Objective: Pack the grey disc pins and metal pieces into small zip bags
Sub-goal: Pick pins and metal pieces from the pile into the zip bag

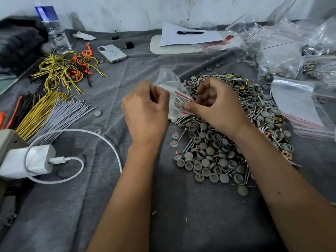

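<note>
Grey felt cloth point(109, 197) covers the whole work surface in front of me, running back to a scuffed white wall point(127, 13). My left hand point(145, 113) has its fingers curled in, pinching one side of a small clear zip bag point(171, 88) with a red strip at its mouth. My right hand point(216, 106) is curled too, thumb and fingers nipping the opposite side of the bag's mouth, so the bag hangs between both hands just above the near edge of the pile. A few pins show inside the bag; I cannot tell how many.

Directly under and beyond my right hand lies the heap of grey disc pins point(218, 155), round caps mixed with thin metal shafts, and small coppery metal pieces point(287, 153) scattered through it, mostly toward the right side. A stack of flat empty zip bags point(298, 104) sits just right of the heap. Further back on the right are filled clear bags point(283, 60).

On the left I see a bundle of grey and yellow wires point(54, 115), with loose loops of yellow and orange wire point(67, 68) behind it. A white charger point(29, 160) with its cable point(101, 137) lies at the near left. A white phone point(112, 53), a plastic bottle point(52, 28), and a sheet of paper point(189, 36) with a black pen point(190, 32) on it sit at the back
</note>
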Tool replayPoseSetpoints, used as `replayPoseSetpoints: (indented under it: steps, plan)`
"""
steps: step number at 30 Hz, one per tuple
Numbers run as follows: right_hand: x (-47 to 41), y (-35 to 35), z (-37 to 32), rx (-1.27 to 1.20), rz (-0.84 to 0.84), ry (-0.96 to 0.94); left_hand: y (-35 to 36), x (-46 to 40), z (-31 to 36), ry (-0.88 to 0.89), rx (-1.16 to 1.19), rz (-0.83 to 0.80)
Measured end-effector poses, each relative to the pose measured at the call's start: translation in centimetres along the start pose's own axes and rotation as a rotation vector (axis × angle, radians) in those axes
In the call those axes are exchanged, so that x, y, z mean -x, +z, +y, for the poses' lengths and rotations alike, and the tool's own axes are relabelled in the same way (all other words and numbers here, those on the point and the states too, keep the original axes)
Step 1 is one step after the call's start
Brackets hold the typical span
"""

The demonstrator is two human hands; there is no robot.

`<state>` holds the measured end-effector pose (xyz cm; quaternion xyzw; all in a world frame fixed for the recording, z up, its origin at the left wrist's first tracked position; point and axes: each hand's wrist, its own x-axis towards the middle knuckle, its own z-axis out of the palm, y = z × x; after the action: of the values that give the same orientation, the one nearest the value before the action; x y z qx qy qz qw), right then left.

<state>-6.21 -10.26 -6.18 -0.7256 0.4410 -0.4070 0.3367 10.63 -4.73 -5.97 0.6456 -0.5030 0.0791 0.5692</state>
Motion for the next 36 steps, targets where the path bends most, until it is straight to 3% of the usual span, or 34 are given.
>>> replayPoseSetpoints:
  steps: [3,5,8,13,16,20,23,26,36]
  plan:
    - [0.3,-0.7,0.0,-0.041,-0.061,-0.031,-1.0,-0.6,-0.6,-0.055,-0.092,0.125]
    - [0.3,-1.4,0.1,0.177,-0.164,-0.154,-1.7,-1.1,-0.7,-0.040,-0.148,0.263]
    - [0.1,-1.9,0.0,0.500,-0.385,-0.215,-2.5,-1.4,-0.4,0.137,-0.168,0.450]
    - [0.1,-1.8,0.0,0.553,-0.470,-0.153,-2.9,-1.4,0.3,0.387,-0.175,0.506]
    - [0.1,-1.8,0.0,0.548,-0.442,-0.138,-2.7,-1.5,0.9,0.350,-0.186,0.381]
    - [0.2,-1.7,0.0,0.330,-0.209,-0.111,-0.8,-0.6,0.7,0.145,-0.234,-0.117]
    - [0.1,-1.8,0.1,0.059,-0.019,-0.112,1.3,0.7,0.2,0.090,-0.139,-0.337]
    - [0.2,-1.4,0.1,-0.068,-0.020,-0.141,2.8,1.4,-0.4,0.018,0.027,-0.388]
    - [0.7,-0.3,0.0,0.187,-0.024,-0.265,3.6,1.7,-0.2,-0.180,0.320,-0.370]
